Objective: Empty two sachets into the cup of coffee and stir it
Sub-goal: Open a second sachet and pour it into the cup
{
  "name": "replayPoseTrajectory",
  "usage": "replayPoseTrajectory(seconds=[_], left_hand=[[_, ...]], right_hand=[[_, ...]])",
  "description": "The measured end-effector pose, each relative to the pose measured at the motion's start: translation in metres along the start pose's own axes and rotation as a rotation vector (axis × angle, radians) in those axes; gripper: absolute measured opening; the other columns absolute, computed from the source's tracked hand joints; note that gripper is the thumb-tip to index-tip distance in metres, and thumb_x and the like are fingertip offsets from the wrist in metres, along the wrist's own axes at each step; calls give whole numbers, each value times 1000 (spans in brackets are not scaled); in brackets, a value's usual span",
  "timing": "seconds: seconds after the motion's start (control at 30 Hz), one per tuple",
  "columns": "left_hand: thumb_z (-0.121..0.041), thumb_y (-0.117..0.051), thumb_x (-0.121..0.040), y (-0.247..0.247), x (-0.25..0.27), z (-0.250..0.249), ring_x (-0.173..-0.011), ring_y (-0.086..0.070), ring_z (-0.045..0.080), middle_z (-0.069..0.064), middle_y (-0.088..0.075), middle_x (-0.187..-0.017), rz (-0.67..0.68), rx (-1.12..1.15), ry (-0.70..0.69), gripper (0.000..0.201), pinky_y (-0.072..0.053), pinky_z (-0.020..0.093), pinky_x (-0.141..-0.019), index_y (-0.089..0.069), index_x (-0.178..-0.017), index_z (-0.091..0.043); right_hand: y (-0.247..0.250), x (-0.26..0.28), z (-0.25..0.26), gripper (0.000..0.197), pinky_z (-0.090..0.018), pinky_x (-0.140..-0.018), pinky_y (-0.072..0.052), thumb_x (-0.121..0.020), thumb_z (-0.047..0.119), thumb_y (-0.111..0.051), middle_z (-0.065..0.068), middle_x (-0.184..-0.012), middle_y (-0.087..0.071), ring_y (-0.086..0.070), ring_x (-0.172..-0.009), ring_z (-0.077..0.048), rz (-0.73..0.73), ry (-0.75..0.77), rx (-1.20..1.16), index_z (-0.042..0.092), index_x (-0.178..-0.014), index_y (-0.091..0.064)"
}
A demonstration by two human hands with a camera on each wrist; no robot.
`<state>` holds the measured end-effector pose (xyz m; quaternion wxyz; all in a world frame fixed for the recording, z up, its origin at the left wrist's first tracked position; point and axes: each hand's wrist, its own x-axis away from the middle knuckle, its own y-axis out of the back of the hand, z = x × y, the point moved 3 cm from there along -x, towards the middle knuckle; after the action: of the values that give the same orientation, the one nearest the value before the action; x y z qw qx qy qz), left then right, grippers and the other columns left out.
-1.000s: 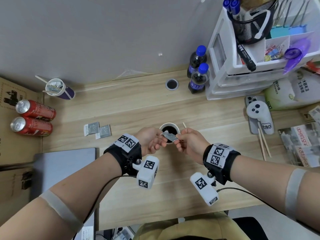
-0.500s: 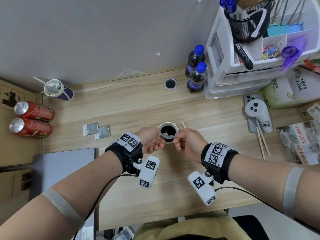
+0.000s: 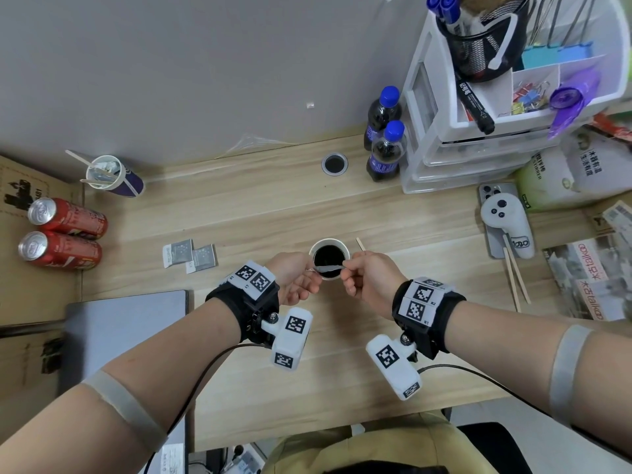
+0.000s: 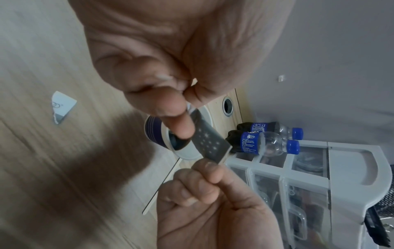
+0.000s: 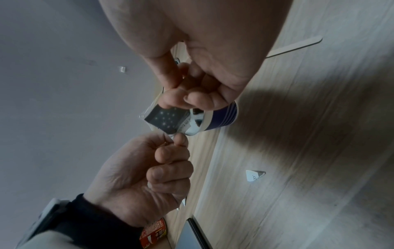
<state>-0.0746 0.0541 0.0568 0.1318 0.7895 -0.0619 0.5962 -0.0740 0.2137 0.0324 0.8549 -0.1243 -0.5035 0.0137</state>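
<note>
A paper cup point(image 3: 344, 249) of black coffee stands mid-desk, white-rimmed with a blue striped wall point(image 4: 152, 133) point(image 5: 224, 116). Both hands hold one small dark sachet point(image 3: 329, 268) with white dots point(image 4: 210, 144) point(image 5: 168, 118) just above the cup's near rim. My left hand point(image 3: 297, 278) pinches its left end and my right hand point(image 3: 367, 280) pinches its right end. Two more sachets point(image 3: 189, 256) lie flat to the left. A wooden stirrer point(image 3: 360, 243) lies beside the cup on the right point(image 4: 162, 185) point(image 5: 294, 46).
Two red cans point(image 3: 61, 239) and a paper cup with sticks point(image 3: 109, 176) sit far left. Two cola bottles point(image 3: 384, 142), a white drawer unit point(image 3: 478, 131), a controller point(image 3: 509, 227) and chopsticks point(image 3: 516, 271) stand at the back right. A laptop point(image 3: 119, 333) lies near left. A torn paper scrap point(image 4: 61, 107) lies on the desk.
The sachet has turned from a flat, face-up tilt to nearly edge-on above the cup, and both hands have closed in slightly over the near rim.
</note>
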Motion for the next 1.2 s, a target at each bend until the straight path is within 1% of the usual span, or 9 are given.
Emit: replayPoseTrajectory(seconds=[0.13, 0.2, 0.33, 0.4, 0.5, 0.7, 0.9, 1.07, 1.2], left_hand=[[-19, -48, -88, -1, -1, 0, -33, -40, 13, 2, -53, -44, 3, 29, 16, 25, -25, 14, -35, -61, -71, -7], [-18, -47, -88, -2, -2, 0, -31, -37, 13, 0, -48, -42, -6, 39, 15, 25, -24, 14, -34, -58, -66, -9], [-16, -46, -86, -2, -4, 1, -30, -31, 12, -3, -34, -41, -3, 85, 12, 26, -20, 13, -33, -46, -60, -15], [-15, -45, -85, -1, -4, 2, -31, -29, 12, -4, -32, -41, 7, 105, 11, 26, -19, 14, -33, -44, -58, -16], [-15, -43, -85, -1, -4, 2, -29, -27, 11, -4, -29, -41, 43, 144, 26, 29, -17, 12, -33, -41, -56, -17], [-17, -39, -89, -1, -3, 2, -27, -24, 10, -4, -28, -39, 80, 174, 47, 33, -15, 11, -32, -36, -56, -19], [-15, -39, -86, 2, -1, 0, -29, -24, 10, -4, -28, -41, 78, 179, 36, 31, -14, 11, -33, -36, -55, -19], [-16, -38, -86, 1, -1, 0, -29, -23, 10, -4, -28, -41, 80, 168, 30, 32, -15, 12, -32, -37, -55, -18], [-16, -38, -86, 0, 0, 2, -30, -23, 10, -4, -28, -41, 82, 164, 32, 32, -15, 12, -33, -37, -54, -19]], right_hand=[[0, 0, 2, 23, -22, -41, -35, -91, -1, -48, -6, -55, -52, -41, -42, -14, -29, -15, -32, 10, -71, -49], [0, 0, 3, 24, -20, -40, -34, -92, -1, -46, -5, -57, -49, -39, -42, -13, -36, -24, -66, 10, -71, -48], [-1, -1, 4, 23, -22, -46, -33, -93, 1, -46, -5, -59, -47, -37, -44, -12, -31, -47, -130, 8, -72, -50], [-2, -1, 5, 23, -23, -49, -32, -94, 1, -46, -5, -60, -47, -37, -46, -13, -25, -50, -143, 8, -72, -50], [-2, -1, 6, 21, -23, -49, -32, -92, 0, -47, -5, -60, -47, -38, -46, -13, -23, -62, -170, 6, -72, -51], [-6, -2, 9, 18, -21, -48, -33, -93, 3, -47, -3, -59, -48, -40, -43, -10, 14, -85, -214, 7, -76, -52], [-7, -4, 10, 19, -20, -43, -36, -93, 6, -46, -1, -58, -50, -41, -40, -9, 41, -74, -202, 10, -76, -53], [-5, -3, 10, 20, -20, -47, -35, -94, 7, -47, -1, -59, -50, -42, -42, -9, 54, -69, -203, 11, -75, -53], [-5, -3, 10, 18, -19, -45, -37, -93, 5, -48, -2, -58, -51, -42, -41, -9, 55, -66, -210, 10, -76, -54]])
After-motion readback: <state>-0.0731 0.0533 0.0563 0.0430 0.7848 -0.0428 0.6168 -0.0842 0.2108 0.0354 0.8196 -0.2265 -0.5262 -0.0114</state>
